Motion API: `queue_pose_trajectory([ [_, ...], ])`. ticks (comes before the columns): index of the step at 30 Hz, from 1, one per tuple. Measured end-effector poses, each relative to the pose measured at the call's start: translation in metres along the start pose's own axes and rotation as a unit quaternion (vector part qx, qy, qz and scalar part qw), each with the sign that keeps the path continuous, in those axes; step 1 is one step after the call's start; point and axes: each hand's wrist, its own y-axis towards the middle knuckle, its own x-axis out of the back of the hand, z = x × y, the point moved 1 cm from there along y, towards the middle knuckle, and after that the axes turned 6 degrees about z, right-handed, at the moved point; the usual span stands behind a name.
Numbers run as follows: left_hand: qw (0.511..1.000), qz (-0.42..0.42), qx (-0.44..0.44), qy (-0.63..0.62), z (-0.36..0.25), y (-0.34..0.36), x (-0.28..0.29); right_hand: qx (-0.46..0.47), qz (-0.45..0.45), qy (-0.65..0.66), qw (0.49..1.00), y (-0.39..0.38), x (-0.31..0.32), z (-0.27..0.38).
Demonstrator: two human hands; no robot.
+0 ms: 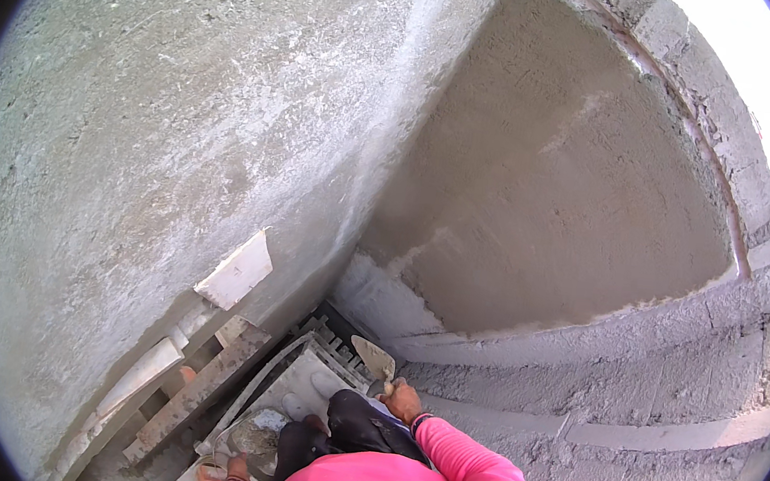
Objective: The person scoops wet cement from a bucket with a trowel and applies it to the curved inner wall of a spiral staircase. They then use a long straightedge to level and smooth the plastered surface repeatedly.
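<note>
My right hand (401,400) is closed round the handle of a trowel (373,358), whose pale blade points up and left, toward the wall corner. My left hand (237,471) is low at the frame's bottom, fingers curled, beside a round orange object (208,478) and a metal pan of grey mortar (257,434); what it grips is unclear. My feet are on a pale platform (294,370) below me. Ahead rises a wall panel of smooth grey-brown plaster (561,194) with ragged pale edges.
A rough pale wall (163,101) fills the left, with a white board piece (235,268) against it. Weathered planks (186,398) lie at its foot. On the right run rough concrete bands (667,429) and an upper edge with bright sky beyond.
</note>
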Motion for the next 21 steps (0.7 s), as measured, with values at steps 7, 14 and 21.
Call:
queue_pose_trajectory([
  [7,0.971,0.187,0.101,0.112,0.005,-0.033,-0.001,-0.041,-0.080,0.079,0.993,-0.011,-0.026,-0.034],
  [14,0.984,0.117,0.020,0.134,-0.102,-0.053,0.038,-0.113,0.011,0.054,0.992,0.038,-0.057,-0.100],
  [21,0.970,0.171,-0.171,-0.017,-0.216,-0.074,-0.029,-0.210,0.066,0.073,0.973,0.005,-0.083,-0.174],
])
